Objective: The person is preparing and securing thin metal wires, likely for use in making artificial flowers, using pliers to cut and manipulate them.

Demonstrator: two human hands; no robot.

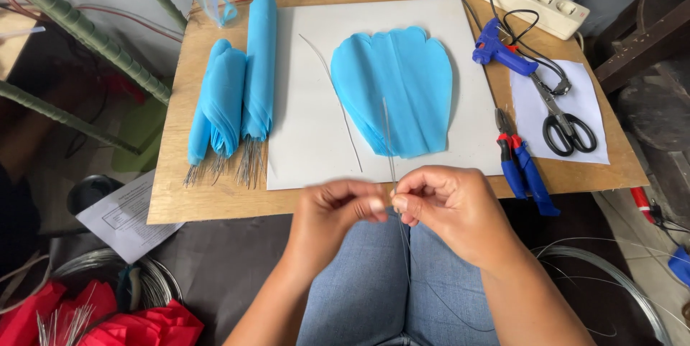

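Both hands point(392, 206) pinch 1 wire point(388, 137) (maybe 2).

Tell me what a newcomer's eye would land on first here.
First, the blue petal stack fanned out on the white sheet in the middle of the board. Left of it lie rolled blue petal bundles with wire stems. In the foreground, the left hand and right hand pinch a thin wire together, while the glue gun, scissors and pliers sit to the right.
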